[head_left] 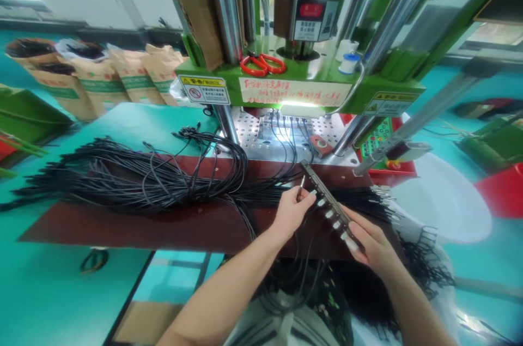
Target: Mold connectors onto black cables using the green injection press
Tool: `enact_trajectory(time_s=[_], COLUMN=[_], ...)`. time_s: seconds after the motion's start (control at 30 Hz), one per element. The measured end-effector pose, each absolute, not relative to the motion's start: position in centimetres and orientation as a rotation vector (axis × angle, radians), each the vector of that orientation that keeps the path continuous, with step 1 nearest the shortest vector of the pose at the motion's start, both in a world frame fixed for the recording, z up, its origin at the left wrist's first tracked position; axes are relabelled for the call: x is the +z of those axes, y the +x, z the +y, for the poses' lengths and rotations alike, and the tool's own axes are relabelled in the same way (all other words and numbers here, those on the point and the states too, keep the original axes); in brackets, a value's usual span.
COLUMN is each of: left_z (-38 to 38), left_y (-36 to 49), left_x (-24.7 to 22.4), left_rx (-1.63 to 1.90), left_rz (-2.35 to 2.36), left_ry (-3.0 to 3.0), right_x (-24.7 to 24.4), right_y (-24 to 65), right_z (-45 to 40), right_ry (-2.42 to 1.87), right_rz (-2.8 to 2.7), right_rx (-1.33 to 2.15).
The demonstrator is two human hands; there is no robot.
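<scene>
My right hand [371, 241] grips the lower end of a long metal mould bar [332, 203], which slants across the front of the press. Several white connectors [329, 214] stick out along the bar's near side, and thin black cables hang below them. My left hand [291, 208] is closed near the bar's upper end, with thumb and fingers pinching a cable end [301, 184] that shows a slim metallic tip. Part of that piece is hidden by the fingers. Behind the hands, a bundle of black cables [163, 180] lies on the dark red board [134, 229].
A green press [229, 76] with steel columns stands ahead, its lit perforated plate [249, 136] holding another fixture [281, 129] with cables. Red-handled scissors [263, 65] rest on its ledge. A white tub [445, 199] is at right; paper sacks [98, 82] stand at left.
</scene>
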State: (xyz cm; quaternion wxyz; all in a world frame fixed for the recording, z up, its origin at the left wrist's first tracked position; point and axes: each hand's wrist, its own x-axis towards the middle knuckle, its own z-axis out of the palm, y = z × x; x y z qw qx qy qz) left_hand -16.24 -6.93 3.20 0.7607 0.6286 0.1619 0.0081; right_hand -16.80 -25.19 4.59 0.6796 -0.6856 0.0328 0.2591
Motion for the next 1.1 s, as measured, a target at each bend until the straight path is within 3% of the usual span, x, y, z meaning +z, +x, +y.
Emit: enact_trajectory(time_s=[0.7, 1.1], left_z=[-5.6, -5.3], left_y=[-16.3, -16.1], left_x=[3.2, 2.6], left_rx=[0.207, 0.183], left_rz=[0.276, 0.12], left_ry=[1.414, 1.77], right_x=[4.5, 4.3], right_y=[-16.8, -16.4], right_z=[-25.3, -25.6], right_ry=[-1.594, -1.607], right_rz=[0.084, 0.021], right_rx=[0.531, 0.62])
